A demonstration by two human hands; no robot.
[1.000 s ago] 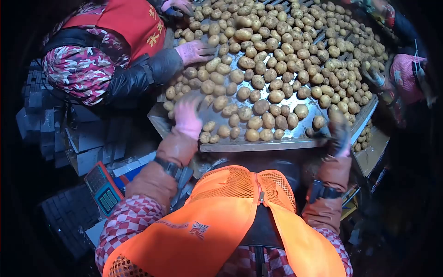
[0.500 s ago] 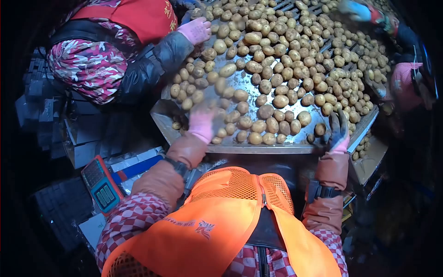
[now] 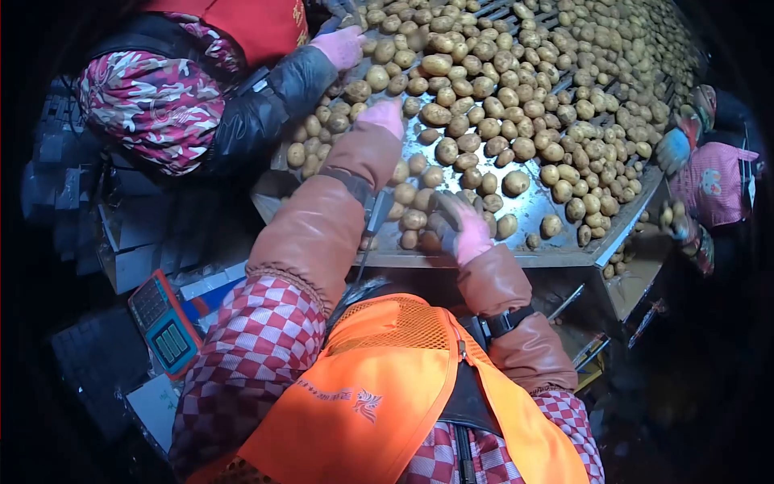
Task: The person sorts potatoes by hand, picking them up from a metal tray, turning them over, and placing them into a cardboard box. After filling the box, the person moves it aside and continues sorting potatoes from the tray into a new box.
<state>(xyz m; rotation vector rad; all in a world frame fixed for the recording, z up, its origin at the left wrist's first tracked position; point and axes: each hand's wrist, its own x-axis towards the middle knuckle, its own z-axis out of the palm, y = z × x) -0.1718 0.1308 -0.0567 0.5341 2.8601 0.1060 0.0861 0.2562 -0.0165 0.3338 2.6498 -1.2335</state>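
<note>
Shiny metal tabletop [image 3: 556,259] bears the loose potatoes [image 3: 516,183], spread right up to its near edge. Over a few there, the right hand [image 3: 469,230] has fingers loosely parted, best kept low and gentle against bruising; the left hand [image 3: 382,118] reaches farther in, its opening and any hold impossible to tell.

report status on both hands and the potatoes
Left hand over potatoes, grip unclear. Right hand open, fingers among potatoes. Co-worker's gloved hand just beyond left.

My bench [image 3: 528,256] is smooth metal, shining brightly at its centre. From seven to five o'clock, my sleeve covers [image 3: 313,234] look glossy, leathery and creased; between them, my orange vest [image 3: 355,403] is cloth with mesh.
</note>
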